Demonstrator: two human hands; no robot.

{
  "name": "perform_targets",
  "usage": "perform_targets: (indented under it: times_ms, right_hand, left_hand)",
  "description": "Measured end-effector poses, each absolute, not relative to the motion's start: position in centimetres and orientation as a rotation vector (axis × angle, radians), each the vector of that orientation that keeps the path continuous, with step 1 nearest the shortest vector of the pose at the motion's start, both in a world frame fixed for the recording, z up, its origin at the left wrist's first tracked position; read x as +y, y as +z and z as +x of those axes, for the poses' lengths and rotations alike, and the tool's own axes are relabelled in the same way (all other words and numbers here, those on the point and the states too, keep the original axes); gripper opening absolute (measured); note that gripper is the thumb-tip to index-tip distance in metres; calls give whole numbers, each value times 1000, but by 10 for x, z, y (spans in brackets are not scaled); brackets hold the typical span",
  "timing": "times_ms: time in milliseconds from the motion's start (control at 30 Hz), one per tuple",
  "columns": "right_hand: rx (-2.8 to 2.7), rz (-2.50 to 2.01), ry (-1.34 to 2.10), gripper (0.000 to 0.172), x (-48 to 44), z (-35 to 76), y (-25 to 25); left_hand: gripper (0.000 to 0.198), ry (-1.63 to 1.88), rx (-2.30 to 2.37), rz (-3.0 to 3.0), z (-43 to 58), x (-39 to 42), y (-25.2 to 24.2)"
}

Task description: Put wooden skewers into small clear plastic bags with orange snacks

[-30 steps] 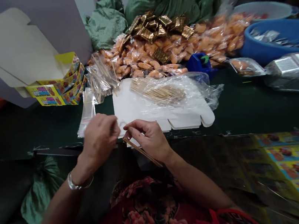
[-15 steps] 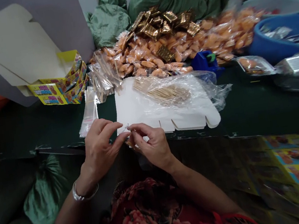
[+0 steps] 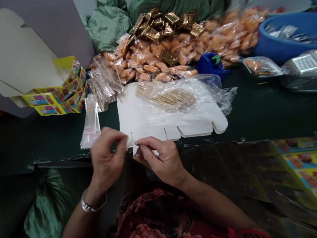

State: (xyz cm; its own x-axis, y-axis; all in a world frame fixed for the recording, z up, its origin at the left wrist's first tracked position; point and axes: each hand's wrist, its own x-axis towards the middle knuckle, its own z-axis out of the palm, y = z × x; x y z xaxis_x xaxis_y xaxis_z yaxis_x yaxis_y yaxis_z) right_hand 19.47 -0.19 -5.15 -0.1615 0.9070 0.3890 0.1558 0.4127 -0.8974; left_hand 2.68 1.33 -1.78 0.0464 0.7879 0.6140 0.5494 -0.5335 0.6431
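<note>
While left hand (image 3: 107, 156) pinches clear plastic (image 3: 131, 141), right hand (image 3: 164, 158), back up, pinches other end; stick pile (image 3: 170, 98) ahead on card (image 3: 128, 113), baggies (image 3: 89, 121) off left.

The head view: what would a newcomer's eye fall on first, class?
Probably the heap of wrapped orange pieces at the back of the table, topped with gold packets. Next, perhaps, the blue basin at far right and the yellow cartons at left. Front and centre, the left hand and right hand nearly meet, clear plastic between.
</note>
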Motion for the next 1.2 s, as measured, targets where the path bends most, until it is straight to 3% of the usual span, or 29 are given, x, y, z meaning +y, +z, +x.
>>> perform_targets:
  times_ms: [100,133,233,300,433,500,867,967,1067,1200]
  right_hand:
    - [-1534,-978,939,14,-2,197,-56]
    - [-1502,-987,960,13,-1,198,-57]
    - [-1455,-1001,1013,10,1,198,-59]
    - [-1467,-1008,1003,10,2,197,-59]
    - [-1533,-1049,903,14,1,192,-55]
    - [-1570,-1054,862,12,-1,192,-54]
    - [-1748,-958,685,15,-6,201,-55]
    - [-1724,-1031,766,13,-9,203,-54]
    - [-1639,-1066,840,13,-10,205,-56]
    - [-1586,-1080,872,11,-7,202,-58]
  left_hand:
    - [4,1799,1608,1755,-11,3,-16]
    - [7,1660,1635,1766,-24,-2,-15]
    - [17,792,1357,2112,-43,-20,-18]
    - [18,599,1169,2253,-30,-31,-22]
    - [16,1194,1342,2296,18,-31,-24]
    - [16,1321,1448,2359,33,-21,-22]
    - [6,1126,1308,2628,45,3,-20]
    - [8,1312,1502,2623,36,6,-22]
    - [7,1588,1720,2234,16,1,-18]
    - [14,1150,1403,2127,12,-19,-15]
